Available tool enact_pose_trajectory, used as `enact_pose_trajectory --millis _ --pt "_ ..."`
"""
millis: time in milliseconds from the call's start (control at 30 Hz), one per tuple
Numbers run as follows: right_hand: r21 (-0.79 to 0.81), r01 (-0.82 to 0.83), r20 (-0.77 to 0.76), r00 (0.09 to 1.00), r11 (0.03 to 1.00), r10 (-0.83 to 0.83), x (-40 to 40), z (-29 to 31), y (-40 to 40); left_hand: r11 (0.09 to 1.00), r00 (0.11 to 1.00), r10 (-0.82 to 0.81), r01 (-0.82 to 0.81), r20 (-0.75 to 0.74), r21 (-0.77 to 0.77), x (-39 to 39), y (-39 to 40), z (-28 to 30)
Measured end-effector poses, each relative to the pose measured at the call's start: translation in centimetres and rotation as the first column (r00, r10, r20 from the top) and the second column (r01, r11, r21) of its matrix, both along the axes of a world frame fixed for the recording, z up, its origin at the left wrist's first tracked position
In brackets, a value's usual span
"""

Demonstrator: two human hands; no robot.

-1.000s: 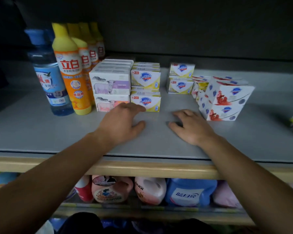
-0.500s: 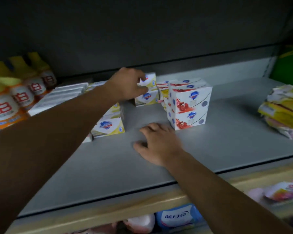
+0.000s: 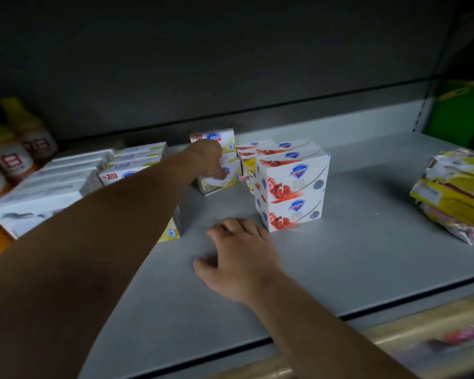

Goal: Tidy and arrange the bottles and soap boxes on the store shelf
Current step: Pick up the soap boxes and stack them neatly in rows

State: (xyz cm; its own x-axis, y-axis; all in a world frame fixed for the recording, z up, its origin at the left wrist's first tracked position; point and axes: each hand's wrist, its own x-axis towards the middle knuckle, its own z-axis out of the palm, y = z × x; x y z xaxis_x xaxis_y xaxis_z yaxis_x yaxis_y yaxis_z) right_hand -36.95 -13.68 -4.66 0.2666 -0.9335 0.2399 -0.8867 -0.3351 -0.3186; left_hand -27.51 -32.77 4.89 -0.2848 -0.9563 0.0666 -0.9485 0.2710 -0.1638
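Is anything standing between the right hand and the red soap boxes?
Nothing visible. The right hand rests on the bare shelf just in front of the red soap boxes, at their left corner.

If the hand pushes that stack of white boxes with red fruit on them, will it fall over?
Probably it would slide, not roll: the red-fruit soap boxes are flat-sided cartons on a smooth grey shelf. The upper box might slip off if pushed high, since they look only stacked two high. They seem stiff, keeping sharp corners. The right hand rests on the shelf just in front of them.
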Motion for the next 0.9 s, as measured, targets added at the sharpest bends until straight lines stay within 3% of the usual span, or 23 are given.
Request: enact_pose_trajectory --millis 167,367,533,600,700,833,900 --pt "0.01 0.0 -0.007 1.0 1.0 0.0 0.1 0.2 0.1 0.994 0.999 -0.022 0.018 -0.034 -0.112 0.4 1.7 0.7" --pt "0.055 0.016 0.01 1.0 0.998 -0.017 0.1 0.5 0.2 0.971 0.932 -0.126 0.046 -0.34 -0.234 2.3 9.1 4.6" --pt "0.088 0.033 0.079 0.996 0.996 -0.04 -0.1 1.5 0.6 0.985 0.803 -0.114 0.014 -0.584 -0.173 5.9 17.2 4.8" --pt "0.115 -0.022 0.279 0.96 0.993 -0.011 -0.4 2.3 1.1 0.998 0.698 -0.036 -0.01 -0.715 -0.06 7.7 19.8 3.9" --pt "0.111 -0.235 0.542 0.829 0.966 0.139 -0.4 3.6 2.3 0.985 0.394 0.144 0.034 -0.908 0.171 10.2 22.6 2.1" --pt "0.001 -0.422 0.483 0.794 0.907 0.369 1.1 5.8 3.6 0.92 0.122 0.338 0.164 -0.933 0.355 12.6 24.2 -0.3" --pt "0.035 -0.441 0.5 0.785 0.897 0.367 1.9 6.5 4.1 0.896 -0.027 0.399 0.221 -0.916 0.384 13.5 24.5 -1.5"
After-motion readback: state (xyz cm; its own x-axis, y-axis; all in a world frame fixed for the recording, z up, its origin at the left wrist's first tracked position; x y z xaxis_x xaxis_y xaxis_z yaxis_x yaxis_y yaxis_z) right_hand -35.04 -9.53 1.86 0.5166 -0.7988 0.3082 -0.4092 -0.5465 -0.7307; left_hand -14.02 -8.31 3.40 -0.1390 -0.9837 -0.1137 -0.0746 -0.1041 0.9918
